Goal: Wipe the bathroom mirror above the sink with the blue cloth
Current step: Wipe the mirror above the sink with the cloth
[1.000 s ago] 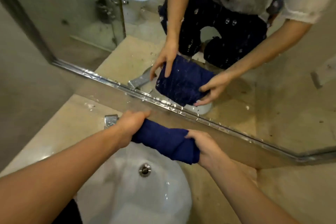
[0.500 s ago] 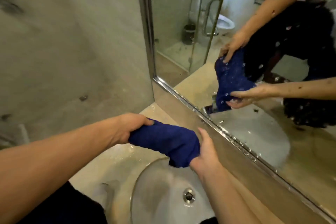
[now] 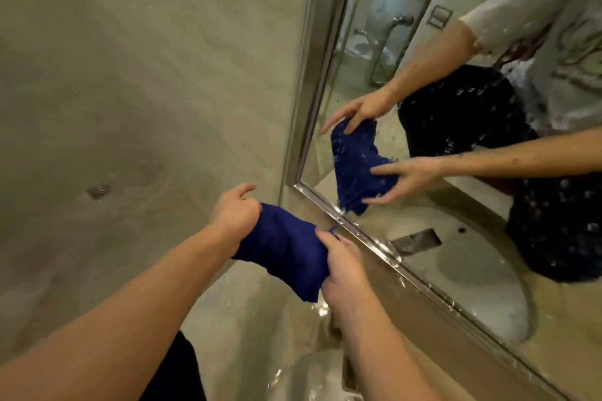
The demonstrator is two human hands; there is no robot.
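Left hand (image 3: 235,212) and right hand (image 3: 342,265) both grip the bunched dark-blue cloth (image 3: 284,243) beside the steel-framed mirror (image 3: 423,127).

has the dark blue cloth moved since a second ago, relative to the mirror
Yes. The dark blue cloth has shifted from mid-mirror to the left corner of the steel-framed mirror.

Beige tiled wall (image 3: 146,75) (possibly marble), wet countertop (image 3: 241,329)
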